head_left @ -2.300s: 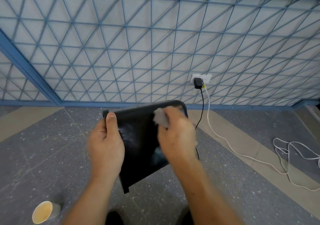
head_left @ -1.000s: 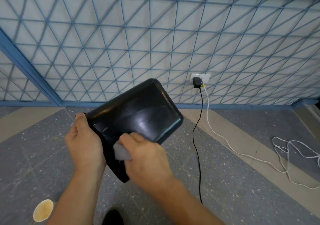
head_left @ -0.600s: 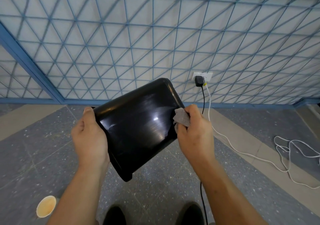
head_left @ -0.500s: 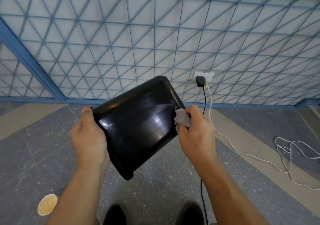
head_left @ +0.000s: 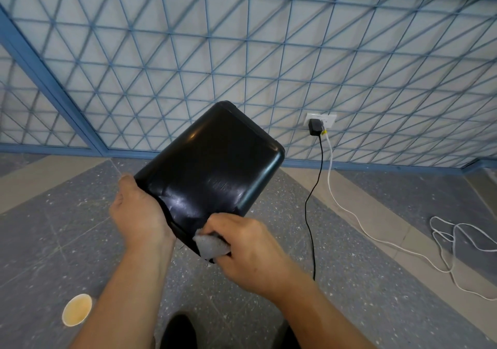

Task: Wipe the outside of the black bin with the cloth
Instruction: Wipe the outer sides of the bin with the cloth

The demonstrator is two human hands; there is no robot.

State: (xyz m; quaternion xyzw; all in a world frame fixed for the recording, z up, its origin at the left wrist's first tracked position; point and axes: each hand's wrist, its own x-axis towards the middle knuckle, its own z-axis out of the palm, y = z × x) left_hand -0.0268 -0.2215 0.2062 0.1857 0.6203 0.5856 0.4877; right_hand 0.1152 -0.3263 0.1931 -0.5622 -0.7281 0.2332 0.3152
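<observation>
Black bin (head_left: 215, 166): glossy, stiff, seemingly light; we clamp its rim in our left hand (head_left: 139, 214), right hand (head_left: 247, 252) closed on cloth (head_left: 211, 245).

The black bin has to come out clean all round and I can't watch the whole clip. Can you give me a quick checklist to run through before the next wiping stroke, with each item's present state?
1. Left hand grips the black bin at its near left edge, bin held off the floor: ok.
2. Cloth held in the right hand: ok.
3. Cloth touching the bin's outside, at the near lower corner: ok.
4. Facing side wiped: cannot tell; it looks glossy with faint scuffs.
5. Far side and base wiped: cannot tell, hidden.
6. Paper cup and black cable apart from the bin: ok.
</observation>
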